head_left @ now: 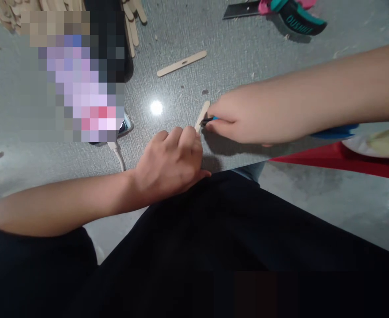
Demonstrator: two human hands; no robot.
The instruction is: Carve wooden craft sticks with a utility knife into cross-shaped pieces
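My left hand point(171, 161) is curled closed and pinches the lower end of a pale wooden craft stick point(203, 115) that stands tilted on the grey floor. My right hand point(247, 117) comes in from the right, fingers closed round a blue-handled tool point(333, 131) whose dark tip point(207, 120) touches the stick's side. The tool's handle shows again past my wrist. My dark trousers fill the lower part of the view.
A loose notched craft stick point(182, 63) lies on the floor farther away. A pile of sticks point(133, 22) sits at the top left. A black-and-teal tool point(293, 17) lies top right. A phone with a white cable point(118, 152) is at left. A red sheet point(340, 161) lies at right.
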